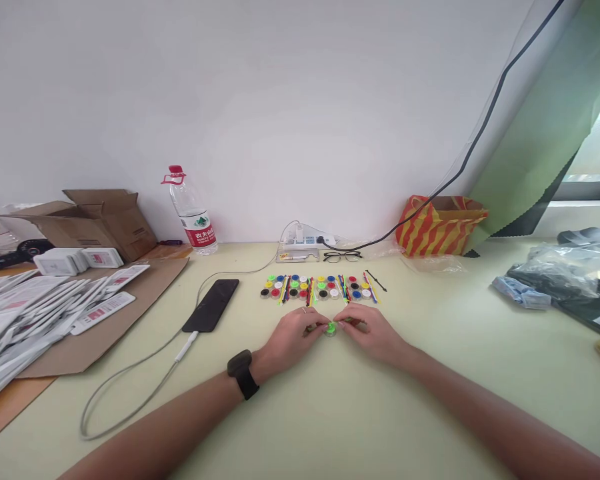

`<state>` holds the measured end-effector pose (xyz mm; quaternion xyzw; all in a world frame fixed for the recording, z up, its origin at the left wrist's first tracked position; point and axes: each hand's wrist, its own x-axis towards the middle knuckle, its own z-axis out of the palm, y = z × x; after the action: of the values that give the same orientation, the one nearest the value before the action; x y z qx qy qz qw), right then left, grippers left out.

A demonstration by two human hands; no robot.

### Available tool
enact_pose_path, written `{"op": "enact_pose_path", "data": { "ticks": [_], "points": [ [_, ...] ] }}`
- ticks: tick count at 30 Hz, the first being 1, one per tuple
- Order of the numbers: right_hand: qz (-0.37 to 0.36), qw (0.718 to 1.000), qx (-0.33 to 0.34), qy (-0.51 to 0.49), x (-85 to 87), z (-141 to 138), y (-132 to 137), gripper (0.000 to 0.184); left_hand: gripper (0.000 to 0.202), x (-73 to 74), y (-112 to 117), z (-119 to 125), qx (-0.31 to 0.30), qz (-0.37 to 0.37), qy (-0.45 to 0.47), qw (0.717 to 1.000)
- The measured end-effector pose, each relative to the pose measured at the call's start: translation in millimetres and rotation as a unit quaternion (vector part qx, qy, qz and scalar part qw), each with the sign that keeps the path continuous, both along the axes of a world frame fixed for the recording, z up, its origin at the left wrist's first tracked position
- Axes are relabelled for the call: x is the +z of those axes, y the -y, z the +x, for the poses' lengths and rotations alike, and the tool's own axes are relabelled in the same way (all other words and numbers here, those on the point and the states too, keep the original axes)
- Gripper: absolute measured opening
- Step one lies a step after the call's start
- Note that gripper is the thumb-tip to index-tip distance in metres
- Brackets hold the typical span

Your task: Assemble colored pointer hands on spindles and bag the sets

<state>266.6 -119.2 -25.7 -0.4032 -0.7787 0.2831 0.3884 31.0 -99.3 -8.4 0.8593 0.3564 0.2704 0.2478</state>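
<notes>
My left hand point(294, 337) and my right hand point(371, 335) meet at the middle of the pale table point(330, 413), fingertips pinched together on a small green cap point(331, 327). The left wrist wears a black watch point(242, 373), and a ring shows on a left finger. Just beyond the hands lie rows of small coloured caps point(316, 287) in several colours, mixed with thin coloured sticks point(344, 289). A black stick point(375, 280) lies at the right end of the rows.
A black phone point(211, 305) with a white cable lies left of the caps. Stacked white packets point(40, 307), cardboard and an open box point(100, 220) fill the left. A water bottle point(193, 213), power strip point(307, 241), glasses point(341, 255), striped bag point(437, 225) and plastic-wrapped items point(565, 280) stand around.
</notes>
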Motion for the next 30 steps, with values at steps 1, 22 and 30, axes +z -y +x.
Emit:
{"op": "enact_pose_path", "data": {
  "ticks": [1,22,30],
  "points": [
    [-0.007,1.0,0.003,-0.008,-0.4,0.5,-0.8,0.02,0.023,-0.3,-0.2,-0.1,-0.001,0.003,0.0,1.0],
    [0.026,1.0,-0.001,0.004,-4.1,3.7,-5.1,0.02,0.025,4.6,5.3,-3.2,-0.036,0.094,-0.048,0.994],
    [-0.047,0.998,-0.037,-0.012,2.2,5.8,-5.8,0.023,0.036,1.4,2.2,-8.8,-0.057,0.086,-0.032,0.994]
  ]
}}
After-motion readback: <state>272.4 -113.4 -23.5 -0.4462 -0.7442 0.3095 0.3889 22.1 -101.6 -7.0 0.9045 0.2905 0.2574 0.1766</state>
